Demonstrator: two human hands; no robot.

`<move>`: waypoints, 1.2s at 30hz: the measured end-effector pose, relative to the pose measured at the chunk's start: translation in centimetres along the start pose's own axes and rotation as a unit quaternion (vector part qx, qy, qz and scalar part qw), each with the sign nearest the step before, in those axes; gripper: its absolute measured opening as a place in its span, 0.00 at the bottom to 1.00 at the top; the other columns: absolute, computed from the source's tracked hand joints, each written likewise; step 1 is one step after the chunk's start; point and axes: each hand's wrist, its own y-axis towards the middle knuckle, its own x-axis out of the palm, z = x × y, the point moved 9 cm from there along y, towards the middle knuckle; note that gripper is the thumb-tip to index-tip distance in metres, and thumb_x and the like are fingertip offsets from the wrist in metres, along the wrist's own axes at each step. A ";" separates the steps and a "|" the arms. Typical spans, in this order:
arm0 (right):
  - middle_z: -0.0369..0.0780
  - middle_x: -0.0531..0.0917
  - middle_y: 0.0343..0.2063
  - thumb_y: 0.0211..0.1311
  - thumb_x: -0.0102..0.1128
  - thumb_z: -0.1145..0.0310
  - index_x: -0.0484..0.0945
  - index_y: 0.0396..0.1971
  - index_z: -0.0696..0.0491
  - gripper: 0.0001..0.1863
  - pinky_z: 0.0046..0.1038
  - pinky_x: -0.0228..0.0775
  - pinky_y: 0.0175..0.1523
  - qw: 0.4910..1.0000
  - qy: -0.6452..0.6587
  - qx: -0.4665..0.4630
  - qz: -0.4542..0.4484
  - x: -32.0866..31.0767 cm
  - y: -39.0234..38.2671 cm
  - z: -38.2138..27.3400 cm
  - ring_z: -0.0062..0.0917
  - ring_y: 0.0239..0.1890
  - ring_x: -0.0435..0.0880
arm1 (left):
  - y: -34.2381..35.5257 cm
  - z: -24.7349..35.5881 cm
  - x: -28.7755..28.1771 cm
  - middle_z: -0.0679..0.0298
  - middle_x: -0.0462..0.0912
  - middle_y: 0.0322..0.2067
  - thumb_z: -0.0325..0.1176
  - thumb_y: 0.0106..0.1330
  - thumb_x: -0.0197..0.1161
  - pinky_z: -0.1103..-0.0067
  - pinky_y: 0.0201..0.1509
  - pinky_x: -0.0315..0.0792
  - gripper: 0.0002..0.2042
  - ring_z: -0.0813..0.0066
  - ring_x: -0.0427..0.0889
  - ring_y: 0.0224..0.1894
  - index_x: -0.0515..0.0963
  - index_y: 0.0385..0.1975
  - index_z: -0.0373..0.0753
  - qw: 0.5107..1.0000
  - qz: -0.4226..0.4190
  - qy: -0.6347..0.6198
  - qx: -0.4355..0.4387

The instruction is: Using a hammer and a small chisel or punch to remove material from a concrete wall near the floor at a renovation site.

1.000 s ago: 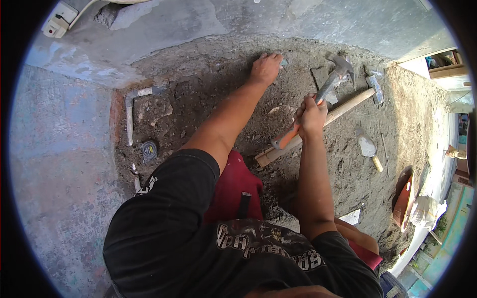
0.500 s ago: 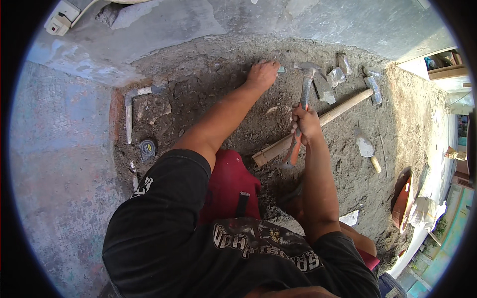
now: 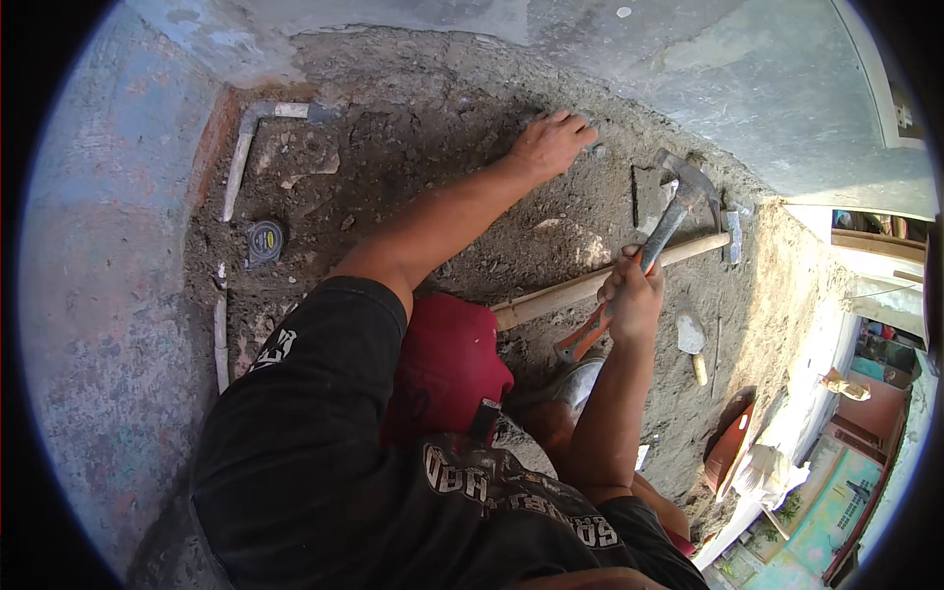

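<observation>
My left hand [image 3: 555, 145] reaches to the soil along the back wall, fingers curled at a small grey-green piece [image 3: 596, 149], too small and hidden to name. My right hand [image 3: 630, 295] is closed round the orange-and-grey handle of a claw hammer [image 3: 688, 195], its head raised toward the upper right. Below and beside that hammer lies a long wooden-handled sledgehammer, its metal head [image 3: 732, 239] at the right end of the handle [image 3: 551, 298]. A flat grey stone fragment [image 3: 649, 192] lies behind the claw hammer's head.
Walls [image 3: 118, 256] border the dug soil [image 3: 393, 167] at back and left. At left lie white pipe pieces [image 3: 236, 172] and a tape measure [image 3: 264, 243]; at right, a trowel [image 3: 690, 334] and a red basin [image 3: 726, 442]. My red-clad knee [image 3: 442, 349] is below my arms.
My view has turned to the right. My left hand stays low by the wall, fingers curled. My right hand swung the hammer head left, then back to the right.
</observation>
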 end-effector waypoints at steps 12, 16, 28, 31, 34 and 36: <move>0.34 0.72 0.16 0.65 0.52 0.74 0.69 0.40 0.59 0.07 0.17 0.62 0.19 0.956 -0.152 -0.246 0.057 4.7 -1.4 -6.3 0.15 0.13 0.70 | 0.3 -4.4 -0.2 0.61 0.76 0.45 0.27 0.62 0.55 0.70 0.48 0.81 0.15 0.59 0.76 0.50 0.71 0.49 0.43 0.986 0.125 -0.057 -0.099; 0.39 0.76 0.20 0.62 0.56 0.72 0.73 0.37 0.59 0.07 0.28 0.68 0.30 0.915 -0.320 -0.234 0.076 5.9 3.2 -2.9 0.22 0.22 0.76 | 0.4 -4.4 -1.1 0.60 0.76 0.46 0.27 0.62 0.57 0.68 0.50 0.79 0.15 0.58 0.76 0.50 0.71 0.49 0.42 0.981 0.127 -0.093 -0.110; 0.41 0.78 0.24 0.60 0.56 0.73 0.74 0.35 0.60 0.07 0.34 0.71 0.37 0.913 -0.391 -0.116 0.003 6.1 5.6 0.1 0.28 0.28 0.80 | 1.1 -5.6 -1.0 0.56 0.77 0.51 0.34 0.66 0.61 0.65 0.60 0.72 0.16 0.55 0.74 0.55 0.73 0.52 0.38 0.972 0.079 -0.144 -0.171; 0.38 0.76 0.21 0.63 0.55 0.72 0.72 0.39 0.58 0.08 0.24 0.68 0.26 0.951 -0.262 -0.161 0.042 7.9 1.9 -5.0 0.19 0.19 0.75 | 1.8 -7.8 -0.7 0.54 0.77 0.51 0.35 0.65 0.62 0.65 0.62 0.70 0.18 0.54 0.75 0.55 0.73 0.53 0.38 0.972 0.133 -0.104 -0.162; 0.38 0.76 0.19 0.61 0.55 0.75 0.71 0.37 0.57 0.06 0.23 0.67 0.25 0.951 -0.093 -0.275 0.103 6.2 -0.3 -8.1 0.18 0.18 0.74 | 0.6 -6.1 -0.1 0.55 0.77 0.51 0.34 0.65 0.61 0.65 0.63 0.69 0.19 0.54 0.74 0.55 0.72 0.54 0.38 0.977 0.128 -0.092 -0.145; 0.41 0.79 0.22 0.59 0.55 0.73 0.73 0.36 0.59 0.07 0.29 0.71 0.32 0.920 -0.268 -0.266 0.102 5.9 2.9 -4.0 0.23 0.24 0.79 | 1.9 -5.6 -0.4 0.56 0.75 0.53 0.33 0.67 0.59 0.65 0.63 0.69 0.19 0.54 0.74 0.55 0.70 0.57 0.39 0.977 0.098 -0.107 -0.156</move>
